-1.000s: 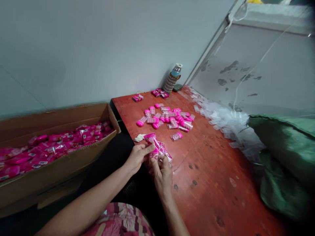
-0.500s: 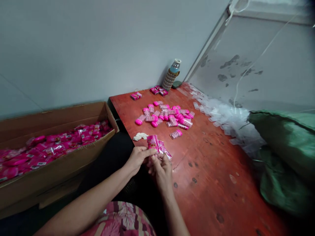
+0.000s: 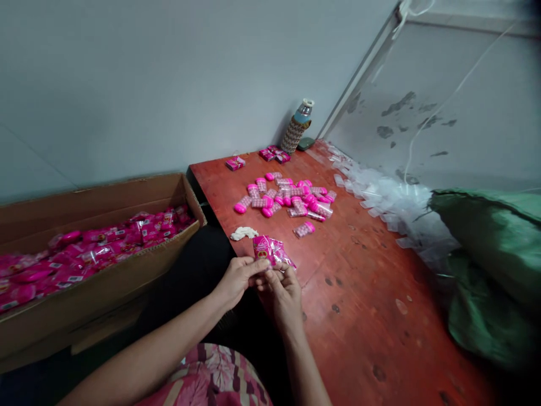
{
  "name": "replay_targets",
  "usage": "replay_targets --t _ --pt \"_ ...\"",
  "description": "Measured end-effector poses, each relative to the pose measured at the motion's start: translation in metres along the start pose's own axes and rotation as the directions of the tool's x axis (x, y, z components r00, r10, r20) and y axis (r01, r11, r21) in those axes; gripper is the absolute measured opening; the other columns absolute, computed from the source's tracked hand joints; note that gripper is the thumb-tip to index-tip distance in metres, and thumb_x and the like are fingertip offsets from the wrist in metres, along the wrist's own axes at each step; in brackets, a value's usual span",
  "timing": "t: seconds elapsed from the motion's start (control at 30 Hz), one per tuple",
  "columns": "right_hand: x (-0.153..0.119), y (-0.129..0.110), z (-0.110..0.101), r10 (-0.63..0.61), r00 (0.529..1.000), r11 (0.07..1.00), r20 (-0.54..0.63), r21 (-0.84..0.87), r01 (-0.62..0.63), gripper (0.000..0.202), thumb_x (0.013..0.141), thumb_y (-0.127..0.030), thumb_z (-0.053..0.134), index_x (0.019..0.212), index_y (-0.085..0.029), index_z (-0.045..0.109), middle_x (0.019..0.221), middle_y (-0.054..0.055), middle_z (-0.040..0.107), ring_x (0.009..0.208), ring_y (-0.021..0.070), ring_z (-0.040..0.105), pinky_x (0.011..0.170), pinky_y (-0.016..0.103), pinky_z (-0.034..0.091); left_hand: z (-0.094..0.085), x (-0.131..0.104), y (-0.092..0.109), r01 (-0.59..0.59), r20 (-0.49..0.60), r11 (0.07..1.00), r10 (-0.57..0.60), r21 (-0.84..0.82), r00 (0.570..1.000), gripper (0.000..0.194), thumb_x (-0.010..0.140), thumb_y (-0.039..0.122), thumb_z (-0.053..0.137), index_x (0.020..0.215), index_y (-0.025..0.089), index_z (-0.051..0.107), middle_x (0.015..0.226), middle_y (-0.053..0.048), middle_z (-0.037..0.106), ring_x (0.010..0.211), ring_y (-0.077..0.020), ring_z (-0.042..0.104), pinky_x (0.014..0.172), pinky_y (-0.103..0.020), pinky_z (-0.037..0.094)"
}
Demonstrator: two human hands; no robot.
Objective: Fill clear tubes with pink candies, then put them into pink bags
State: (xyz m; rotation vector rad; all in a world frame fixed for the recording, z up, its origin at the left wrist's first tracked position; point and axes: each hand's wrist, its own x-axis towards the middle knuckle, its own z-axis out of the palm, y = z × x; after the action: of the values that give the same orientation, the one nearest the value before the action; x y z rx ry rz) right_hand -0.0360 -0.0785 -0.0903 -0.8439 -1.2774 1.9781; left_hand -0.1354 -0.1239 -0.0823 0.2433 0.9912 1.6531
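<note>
Both hands meet at the near left edge of the red table (image 3: 355, 293). My left hand (image 3: 240, 278) pinches the lower part of a pink printed packet (image 3: 262, 248). Close against it, my right hand (image 3: 285, 287) has its thumb and fingers pressed together at the packet's bottom; what lies between them is too small to make out. A second pink wrapper (image 3: 281, 252) shows just behind the fingers. Beyond the hands lies a pile of clear tubes with pink caps (image 3: 298, 192), filled with small balls. One such tube (image 3: 304, 229) lies apart, nearer the hands.
An open cardboard box (image 3: 139, 265) of pink packets stands left. White crumpled stuff (image 3: 244, 233) lies at the table edge. Small pink boxes (image 3: 235, 163) and a bottle (image 3: 297, 127) are at the back. Clear plastic pieces (image 3: 380, 197) and a green sack (image 3: 490, 270) line the right.
My hands have shifted slightly right, still pinched together at the packet. The packet leans a little differently, and the whole view has moved slightly.
</note>
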Motion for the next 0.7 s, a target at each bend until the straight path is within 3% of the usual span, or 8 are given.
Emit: replay_targets --t 0.1,0.2,0.3,0.37,0.43,0.53,0.6,0.7 --pt "0.003 -0.002 0.006 -0.003 1.0 0.999 0.006 -0.032 0.003 0.019 0.074 -0.03 0.061 0.085 -0.022 0.048 0.065 -0.004 0.06 0.054 0.0107 0.057 0.052 0.022 0.045 -0.001 -0.006 0.006 -0.027 -0.021 1.0 0.027 -0.011 0.999 0.022 0.066 0.028 0.067 0.063 0.008 0.06 0.056 -0.003 0.058 0.051 -0.0101 0.054 0.051 -0.023 0.045" --pt "0.004 -0.011 0.002 -0.037 0.999 0.984 0.016 -0.173 0.04 0.017 0.075 -0.033 0.058 0.084 -0.02 0.051 0.068 -0.002 0.06 0.056 0.0115 0.056 0.053 0.023 0.044 -0.016 -0.012 0.035 -0.203 -0.154 0.976 0.189 -0.081 0.97 0.02 0.065 0.028 0.069 0.068 0.009 0.062 0.071 -0.007 0.066 0.07 -0.0168 0.062 0.071 -0.031 0.05" --pt "0.008 -0.025 -0.019 -0.137 0.99 0.862 -0.035 -0.497 0.102 0.019 0.079 -0.037 0.051 0.083 -0.019 0.056 0.071 0.001 0.06 0.061 0.0138 0.056 0.059 0.026 0.043 -0.038 -0.015 0.071 -0.468 -0.339 0.876 0.407 -0.118 0.848 0.036 0.067 0.046 0.061 0.079 0.013 0.063 0.084 -0.009 0.068 0.083 -0.0205 0.062 0.079 -0.035 0.049" --pt "0.015 -0.032 -0.038 -0.229 0.971 0.666 -0.075 -0.74 0.1 0.024 0.08 -0.038 0.047 0.087 -0.018 0.059 0.077 0.003 0.061 0.068 0.0164 0.056 0.064 0.029 0.042 -0.047 -0.015 0.083 -0.523 -0.414 0.847 0.445 -0.094 0.794 0.046 0.07 0.054 0.054 0.084 0.011 0.063 0.086 -0.01 0.068 0.085 -0.0211 0.062 0.078 -0.034 0.049" --pt "0.023 -0.032 -0.054 -0.315 0.946 0.441 -0.077 -0.894 0.074 0.026 0.079 -0.037 0.046 0.09 -0.018 0.061 0.085 0.006 0.061 0.075 0.0191 0.055 0.069 0.031 0.041 -0.048 -0.014 0.079 -0.47 -0.403 0.88 0.406 -0.071 0.82 0.044 0.071 0.049 0.056 0.087 0.009 0.063 0.085 -0.011 0.068 0.083 -0.0212 0.063 0.077 -0.034 0.05" --pt "0.033 -0.024 -0.067 -0.36 0.933 0.195 0.006 -0.977 0.082 0.024 0.079 -0.034 0.046 0.086 -0.018 0.062 0.091 0.009 0.058 0.084 0.0213 0.053 0.072 0.031 0.039 -0.035 -0.01 0.051 -0.291 -0.284 0.957 0.278 -0.001 0.918 0.032 0.068 0.035 0.064 0.086 0.009 0.064 0.085 -0.012 0.068 0.079 -0.0202 0.064 0.076 -0.034 0.05" --pt "0.034 -0.017 -0.068 -0.36 0.932 0.119 0.04 -0.989 0.088 0.023 0.08 -0.032 0.044 0.083 -0.018 0.063 0.089 0.009 0.058 0.083 0.0208 0.052 0.07 0.03 0.038 -0.026 -0.006 0.031 -0.179 -0.215 0.98 0.195 0.091 0.957 0.03 0.067 0.032 0.066 0.086 0.009 0.065 0.087 -0.012 0.068 0.077 -0.0193 0.064 0.073 -0.032 0.051" --pt "0.033 -0.013 -0.065 -0.368 0.929 0.109 0.03 -0.991 0.075 0.023 0.081 -0.032 0.043 0.077 -0.019 0.062 0.084 0.007 0.058 0.078 0.0197 0.052 0.067 0.029 0.037 -0.018 -0.001 0.012 -0.087 -0.162 0.967 0.128 0.24 0.978 0.031 0.067 0.033 0.065 0.087 0.01 0.066 0.085 -0.011 0.067 0.075 -0.0183 0.064 0.069 -0.029 0.052"
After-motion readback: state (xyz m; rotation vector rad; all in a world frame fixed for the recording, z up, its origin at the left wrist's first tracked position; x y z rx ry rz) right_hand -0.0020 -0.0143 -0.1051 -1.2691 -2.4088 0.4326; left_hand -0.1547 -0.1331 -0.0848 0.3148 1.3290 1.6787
